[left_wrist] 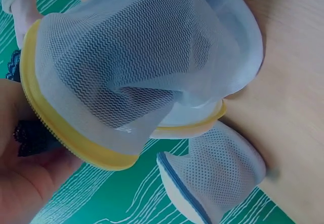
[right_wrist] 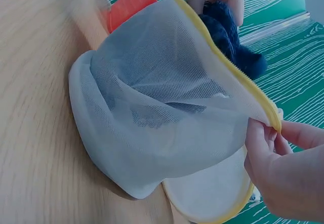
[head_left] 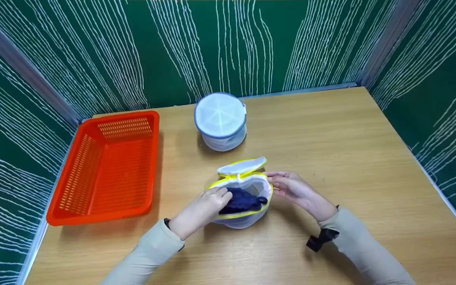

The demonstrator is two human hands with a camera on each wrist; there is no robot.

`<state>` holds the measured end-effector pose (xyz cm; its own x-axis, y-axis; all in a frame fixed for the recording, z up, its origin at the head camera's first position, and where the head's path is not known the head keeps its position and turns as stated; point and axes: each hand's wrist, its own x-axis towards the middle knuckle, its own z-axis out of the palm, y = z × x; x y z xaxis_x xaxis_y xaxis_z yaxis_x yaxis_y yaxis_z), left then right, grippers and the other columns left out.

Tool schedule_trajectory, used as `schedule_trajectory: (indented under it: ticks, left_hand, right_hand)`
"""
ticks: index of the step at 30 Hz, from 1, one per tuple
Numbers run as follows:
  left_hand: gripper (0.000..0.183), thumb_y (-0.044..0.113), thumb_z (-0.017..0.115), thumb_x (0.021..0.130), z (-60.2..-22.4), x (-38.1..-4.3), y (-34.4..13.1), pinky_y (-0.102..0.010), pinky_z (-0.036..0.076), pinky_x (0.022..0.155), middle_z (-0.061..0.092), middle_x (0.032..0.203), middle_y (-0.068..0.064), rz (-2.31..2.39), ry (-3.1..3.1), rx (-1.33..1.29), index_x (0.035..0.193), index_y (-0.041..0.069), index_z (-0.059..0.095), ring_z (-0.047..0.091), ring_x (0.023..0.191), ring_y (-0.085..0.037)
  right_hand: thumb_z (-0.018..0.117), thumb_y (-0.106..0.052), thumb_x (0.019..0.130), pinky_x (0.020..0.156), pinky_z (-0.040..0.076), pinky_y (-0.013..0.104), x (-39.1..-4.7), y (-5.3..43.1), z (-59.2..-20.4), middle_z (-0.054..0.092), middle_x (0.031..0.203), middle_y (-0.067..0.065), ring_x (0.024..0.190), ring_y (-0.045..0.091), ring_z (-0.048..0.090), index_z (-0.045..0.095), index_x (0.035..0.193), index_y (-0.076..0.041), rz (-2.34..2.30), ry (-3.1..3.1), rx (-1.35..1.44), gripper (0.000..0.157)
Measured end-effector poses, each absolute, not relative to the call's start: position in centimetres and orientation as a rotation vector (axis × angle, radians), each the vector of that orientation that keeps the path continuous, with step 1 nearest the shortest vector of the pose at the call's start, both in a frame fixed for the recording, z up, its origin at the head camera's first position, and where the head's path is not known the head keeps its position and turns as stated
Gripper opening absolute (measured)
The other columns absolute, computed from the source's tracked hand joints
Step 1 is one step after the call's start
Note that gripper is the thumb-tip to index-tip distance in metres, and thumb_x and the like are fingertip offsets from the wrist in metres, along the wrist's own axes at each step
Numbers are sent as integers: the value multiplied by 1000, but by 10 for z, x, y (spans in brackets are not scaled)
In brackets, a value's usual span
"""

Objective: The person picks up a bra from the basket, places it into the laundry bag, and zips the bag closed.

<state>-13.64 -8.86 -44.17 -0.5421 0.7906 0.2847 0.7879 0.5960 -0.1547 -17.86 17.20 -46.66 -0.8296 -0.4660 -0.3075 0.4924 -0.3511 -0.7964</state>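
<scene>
A white mesh laundry bag (head_left: 240,223) with a yellow zip edge stands on the table, its lid (head_left: 242,166) flipped back. My left hand (head_left: 210,204) grips a dark navy garment (head_left: 244,200) at the left of the bag's mouth. Lace trim on the garment (left_wrist: 33,137) shows at that hand in the left wrist view. In the right wrist view, part of the garment (right_wrist: 225,37) sticks out above the yellow rim, and dark cloth shows through the mesh. My right hand (head_left: 293,190) pinches the right side of the rim between thumb and fingers.
Behind the bag stands a second, round mesh laundry bag (head_left: 221,118) with a blue edge and its lid on. An orange plastic basket (head_left: 154,158) sits at the left of the wooden table (head_left: 350,158). Green panels with white lines (head_left: 251,47) enclose the back and sides.
</scene>
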Motion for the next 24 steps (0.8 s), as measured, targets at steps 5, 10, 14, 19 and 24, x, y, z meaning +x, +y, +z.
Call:
schedule_trajectory:
  ticks: [5,10,14,19,24]
  left_hand:
    - [17,-5,57,74,-441,-140,-84,-29,50,64,58,84,-8,25,-2550,-1243,88,3,58,58,78,-19]
    - [16,-5,57,76,-437,-145,-77,-30,50,63,60,82,-9,85,-2615,-1240,90,2,59,59,77,-20]
    - [13,-2,55,78,-437,-148,-70,-29,50,61,61,81,-8,157,-2631,-1264,89,3,60,60,75,-19]
    - [9,3,52,78,-437,-153,-63,-27,47,52,60,72,-5,236,-2585,-1279,80,7,60,59,67,-17]
    - [11,3,51,79,-436,-159,-58,-26,47,49,60,71,-3,269,-2607,-1314,77,8,61,59,64,-16]
  right_hand:
    - [47,4,87,79,48,27,-178,172,-462,65,91,4,85,14,60,65,88,-8,-2176,1317,53,22]
    - [49,4,85,80,48,27,-177,172,-461,64,93,4,87,13,60,65,90,-8,-2169,1317,27,20]
    - [47,5,86,79,48,27,-177,171,-462,65,93,4,86,13,61,65,90,-8,-2165,1312,3,23]
    - [42,5,88,76,49,26,-179,168,-464,65,91,4,82,13,61,66,90,-9,-2162,1285,-49,28]
    - [44,5,88,76,49,25,-180,167,-463,65,91,3,82,12,61,67,90,-10,-2163,1287,-45,28]
